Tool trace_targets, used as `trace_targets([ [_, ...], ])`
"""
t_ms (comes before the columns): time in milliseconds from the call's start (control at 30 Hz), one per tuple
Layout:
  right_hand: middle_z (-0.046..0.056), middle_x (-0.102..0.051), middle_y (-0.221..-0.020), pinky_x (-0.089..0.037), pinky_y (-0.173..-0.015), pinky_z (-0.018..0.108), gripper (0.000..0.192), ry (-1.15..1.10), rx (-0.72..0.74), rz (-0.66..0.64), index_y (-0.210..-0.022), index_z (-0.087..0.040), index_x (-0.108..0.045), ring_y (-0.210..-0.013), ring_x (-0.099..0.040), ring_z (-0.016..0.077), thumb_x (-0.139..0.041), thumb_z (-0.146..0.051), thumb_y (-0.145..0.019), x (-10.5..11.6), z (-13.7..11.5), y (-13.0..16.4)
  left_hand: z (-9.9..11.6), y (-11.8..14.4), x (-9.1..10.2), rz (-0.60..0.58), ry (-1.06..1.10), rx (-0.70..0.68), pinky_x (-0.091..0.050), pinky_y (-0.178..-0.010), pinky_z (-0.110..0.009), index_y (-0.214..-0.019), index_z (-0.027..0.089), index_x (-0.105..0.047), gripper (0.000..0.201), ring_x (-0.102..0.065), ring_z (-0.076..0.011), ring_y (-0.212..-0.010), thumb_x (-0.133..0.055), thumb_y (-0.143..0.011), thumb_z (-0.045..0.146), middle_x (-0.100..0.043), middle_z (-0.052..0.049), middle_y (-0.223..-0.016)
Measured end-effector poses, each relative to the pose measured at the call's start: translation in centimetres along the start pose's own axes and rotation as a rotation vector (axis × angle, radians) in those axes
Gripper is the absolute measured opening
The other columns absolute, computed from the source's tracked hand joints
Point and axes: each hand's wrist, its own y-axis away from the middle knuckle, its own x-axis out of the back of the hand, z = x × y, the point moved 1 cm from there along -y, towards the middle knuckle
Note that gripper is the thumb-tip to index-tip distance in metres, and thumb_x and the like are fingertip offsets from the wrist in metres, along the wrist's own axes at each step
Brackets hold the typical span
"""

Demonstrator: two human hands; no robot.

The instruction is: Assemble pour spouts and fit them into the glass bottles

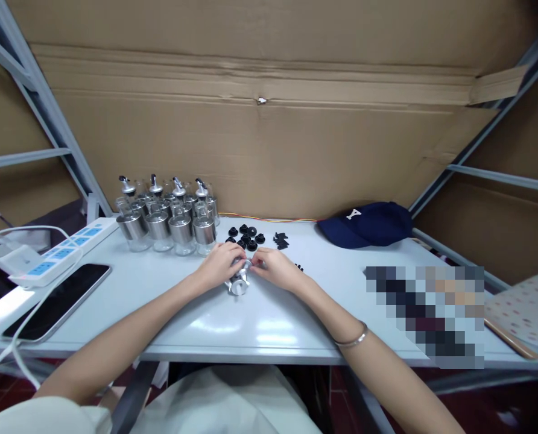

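Observation:
In the middle of the table my left hand (224, 264) and my right hand (274, 266) meet with bent, closed fingers. Between their fingertips is a small silver pourer cap (248, 263), partly covered by the fingers. Several more silver metal pourer caps (239, 286) lie in a small cluster just below my left fingers. Beyond the hands sit several round black stoppers (251, 245). Small black lever-like pieces (280, 240) lie to their right, and a few tiny black parts (298, 267) show beside my right wrist.
Glass bottles with steel sleeves (181, 232) stand in rows at the back left, several topped with pourers. A power strip (65, 253), white cable and phone (58, 301) occupy the left. A navy cap (368, 226) lies back right, before a cardboard wall (269, 150). A blurred-out patch covers the right.

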Motion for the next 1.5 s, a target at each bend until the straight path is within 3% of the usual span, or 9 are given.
trace_targets([
  [133, 0.004, -0.063, -0.078, -0.042, -0.067, 0.025, 0.000, -0.061, 0.035, 0.060, -0.079, -0.016, -0.064, -0.070, -0.057, 0.0147, -0.064, -0.016, -0.079, 0.8, 0.4, 0.1, 0.1, 0.1, -0.1, 0.137, 0.043, -0.145, -0.038, -0.099, -0.047, -0.095, 0.016, -0.062, 0.016, -0.052, -0.0218, -0.112, -0.048, -0.090, 0.023, -0.063, -0.007, -0.110],
  [333, 0.003, -0.063, -0.076, -0.043, -0.070, 0.028, 0.003, -0.161, 0.078, 0.162, -0.077, -0.018, -0.063, -0.071, -0.057, 0.0148, -0.065, -0.018, -0.075, 2.7, 0.5, 0.4, 1.4, 0.3, 0.4, 0.329, 0.143, -0.243, -0.047, -0.091, -0.038, -0.093, 0.015, -0.061, 0.018, -0.053, -0.0192, -0.105, -0.046, -0.091, 0.024, -0.058, -0.011, -0.109],
  [500, 0.004, -0.067, -0.081, -0.047, -0.070, 0.030, 0.028, -0.638, -0.102, 0.036, -0.082, -0.017, -0.061, -0.076, -0.062, 0.0167, -0.076, -0.032, -0.064, 4.2, 0.5, 0.5, 2.1, 0.6, 0.4, 0.337, 0.232, -0.261, -0.049, -0.087, -0.031, -0.095, 0.016, -0.058, 0.016, -0.058, -0.0152, -0.098, -0.044, -0.092, 0.023, -0.056, -0.008, -0.104],
  [633, 0.002, -0.067, -0.073, -0.047, -0.065, 0.028, 0.036, -0.994, -0.242, -0.018, -0.088, -0.017, -0.055, -0.067, -0.062, 0.0135, -0.073, -0.041, -0.068, 4.5, 1.1, 0.6, 2.3, 0.9, 0.2, 0.398, 0.215, -0.285, -0.049, -0.087, -0.031, -0.096, 0.016, -0.057, 0.015, -0.058, -0.0156, -0.102, -0.043, -0.092, 0.020, -0.055, -0.010, -0.110],
  [767, -0.001, -0.064, -0.068, -0.045, -0.058, 0.024, 0.036, -1.002, -0.315, -0.107, -0.091, -0.016, -0.056, -0.058, -0.058, 0.0098, -0.072, -0.041, -0.070, 4.4, 1.2, 0.7, 2.4, 1.0, -0.2, 0.428, 0.193, -0.294, -0.050, -0.085, -0.032, -0.093, 0.017, -0.056, 0.015, -0.058, -0.0159, -0.100, -0.042, -0.092, 0.018, -0.056, -0.009, -0.108],
  [933, 0.000, -0.064, -0.072, -0.046, -0.057, 0.022, 0.031, -0.921, -0.272, -0.252, -0.091, -0.015, -0.061, -0.060, -0.058, 0.0089, -0.071, -0.038, -0.072, 4.2, 0.4, 0.8, 2.2, 1.0, -1.0, 0.359, 0.119, -0.368, -0.052, -0.080, -0.030, -0.096, 0.016, -0.056, 0.018, -0.060, -0.0142, -0.092, -0.038, -0.093, 0.016, -0.056, -0.009, -0.103],
  [1067, -0.001, -0.064, -0.074, -0.046, -0.055, 0.021, 0.030, -0.928, -0.221, -0.340, -0.093, -0.015, -0.062, -0.062, -0.060, 0.0091, -0.071, -0.035, -0.071, 4.1, 0.0, 0.9, 2.3, 1.1, -1.1, 0.393, 0.105, -0.349, -0.052, -0.081, -0.032, -0.101, 0.017, -0.056, 0.021, -0.059, -0.0152, -0.094, -0.037, -0.092, 0.014, -0.056, -0.008, -0.101],
  [1233, 0.000, -0.065, -0.075, -0.047, -0.053, 0.020, 0.030, -0.903, -0.214, -0.326, -0.093, -0.015, -0.061, -0.064, -0.060, 0.0102, -0.072, -0.032, -0.070, 4.0, -0.2, 0.8, 2.5, 1.1, -0.5, 0.474, 0.071, -0.393, -0.052, -0.077, -0.028, -0.098, 0.017, -0.055, 0.017, -0.059, -0.0137, -0.091, -0.039, -0.092, 0.014, -0.056, -0.007, -0.097],
  [1500, 0.000, -0.066, -0.076, -0.052, -0.069, 0.027, 0.032, -1.022, -0.200, -0.324, -0.092, -0.015, -0.061, -0.068, -0.062, 0.0115, -0.074, -0.032, -0.068, 3.8, -0.9, 0.9, 2.5, 1.3, -0.2, 0.502, 0.104, -0.363, -0.052, -0.078, -0.029, -0.096, 0.018, -0.057, 0.017, -0.058, -0.0138, -0.090, -0.041, -0.092, 0.017, -0.057, -0.006, -0.096],
])
